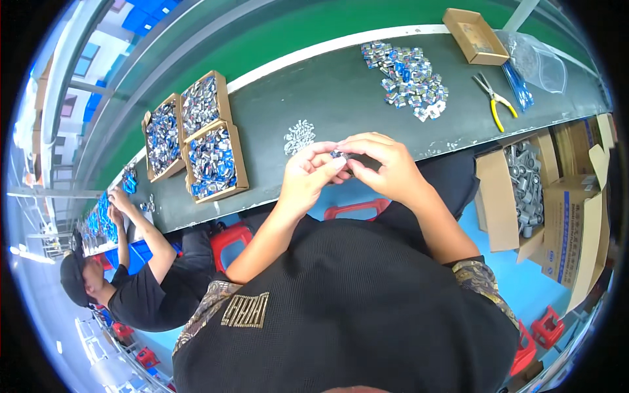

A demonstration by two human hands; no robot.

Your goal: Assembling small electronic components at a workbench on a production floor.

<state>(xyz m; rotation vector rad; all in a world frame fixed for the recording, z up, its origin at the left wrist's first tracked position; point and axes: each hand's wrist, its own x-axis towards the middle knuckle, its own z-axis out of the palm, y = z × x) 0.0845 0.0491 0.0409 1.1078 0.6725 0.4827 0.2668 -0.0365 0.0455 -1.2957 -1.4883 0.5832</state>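
My left hand (311, 171) and my right hand (385, 164) meet above the near edge of the dark green table (282, 92). Between their fingertips is a small dark metallic part (339, 155), mostly covered by the fingers, so its exact kind does not show. Both hands pinch it, thumbs and forefingers pressed in from either side. Just beyond my left hand lies a small pile of light, silvery pieces (299, 137). Farther off to the right is a spread heap of small blue and silver parts (409, 75).
Cardboard trays (244, 157) of blue and silver parts stand at left. Yellow-handled pliers (495, 105), blue strips (519, 86), a clear plastic bag (537, 62) and a cardboard tray (475, 39) lie at right. A carton (496, 203) holds grey parts. A co-worker (141, 295) sits at left.
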